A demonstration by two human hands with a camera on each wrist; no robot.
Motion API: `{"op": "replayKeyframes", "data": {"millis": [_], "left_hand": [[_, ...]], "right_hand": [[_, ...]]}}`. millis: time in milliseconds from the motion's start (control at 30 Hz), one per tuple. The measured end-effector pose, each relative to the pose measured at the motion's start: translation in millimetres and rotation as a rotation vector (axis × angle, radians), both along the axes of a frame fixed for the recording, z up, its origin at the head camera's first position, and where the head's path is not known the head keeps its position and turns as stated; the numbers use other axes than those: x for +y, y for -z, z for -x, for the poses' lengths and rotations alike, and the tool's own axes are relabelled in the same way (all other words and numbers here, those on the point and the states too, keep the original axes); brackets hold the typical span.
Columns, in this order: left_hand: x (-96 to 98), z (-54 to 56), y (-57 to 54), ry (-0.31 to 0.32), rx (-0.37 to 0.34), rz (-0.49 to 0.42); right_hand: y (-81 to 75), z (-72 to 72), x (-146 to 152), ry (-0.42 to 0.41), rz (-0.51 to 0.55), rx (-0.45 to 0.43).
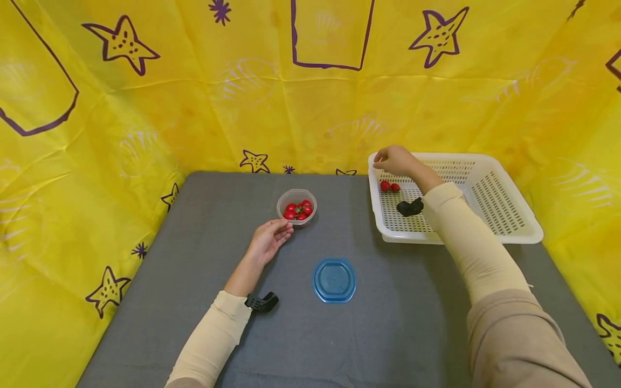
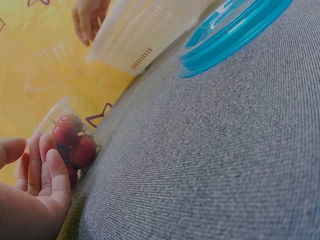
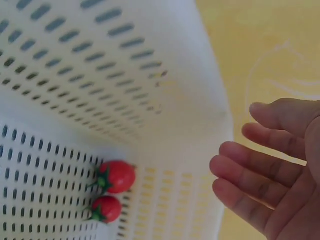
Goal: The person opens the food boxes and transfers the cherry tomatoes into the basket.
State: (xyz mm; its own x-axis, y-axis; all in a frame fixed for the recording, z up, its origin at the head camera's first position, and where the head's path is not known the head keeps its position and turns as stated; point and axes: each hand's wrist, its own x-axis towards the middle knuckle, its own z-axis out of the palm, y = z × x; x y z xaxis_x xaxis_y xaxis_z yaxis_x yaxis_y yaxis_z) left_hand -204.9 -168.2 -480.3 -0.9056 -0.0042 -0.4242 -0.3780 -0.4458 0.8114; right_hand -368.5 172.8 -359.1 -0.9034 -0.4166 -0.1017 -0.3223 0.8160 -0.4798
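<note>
Several cherry tomatoes (image 1: 290, 214) lie in a small clear plastic container (image 1: 297, 192) at the back middle of the table. My left hand (image 1: 268, 241) is at its near rim, fingers nearly straight and the thumb apart from them in the left wrist view. Over the back left corner of a white plastic basket (image 1: 518, 218) hovers my right hand (image 1: 397, 160). Its fingers are loosely bent with nothing between them in the right wrist view. Below it, two cherry tomatoes (image 3: 117, 176) with green stems sit side by side in that corner of the basket.
A blue plastic lid (image 1: 335, 280) lies flat on the grey tabletop (image 1: 388, 323), between the forearms. Yellow cloth (image 1: 194, 108) with starfish drawings hangs behind the table and on both sides. A black strap device (image 1: 262, 302) is on the left wrist.
</note>
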Motion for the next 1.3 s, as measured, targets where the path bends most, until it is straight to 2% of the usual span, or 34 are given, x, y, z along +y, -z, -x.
{"op": "replayKeyframes", "data": {"millis": [300,700,833,1100,1300], "left_hand": [[-0.4,0.2,1.2,0.002,0.007,0.013],[-0.5,-1.1,0.0,0.009,0.036,-0.028],[-0.4,-0.9,-0.2,0.008,0.037,-0.033],[-2.6,-0.7,-0.3,-0.004,0.021,-0.044],[-2.5,0.4,1.0,-0.005,0.010,-0.029]], "right_hand": [[-7.5,-7.0,-29,-0.061,0.016,0.041],[-11.2,-22.8,-74,-0.215,0.067,0.100],[-10.9,-26.1,-90,-0.268,0.058,0.116],[-16.4,-33.8,-119,-0.321,0.010,0.109],[-9.8,-41.9,-140,-0.394,-0.004,0.099]]}}
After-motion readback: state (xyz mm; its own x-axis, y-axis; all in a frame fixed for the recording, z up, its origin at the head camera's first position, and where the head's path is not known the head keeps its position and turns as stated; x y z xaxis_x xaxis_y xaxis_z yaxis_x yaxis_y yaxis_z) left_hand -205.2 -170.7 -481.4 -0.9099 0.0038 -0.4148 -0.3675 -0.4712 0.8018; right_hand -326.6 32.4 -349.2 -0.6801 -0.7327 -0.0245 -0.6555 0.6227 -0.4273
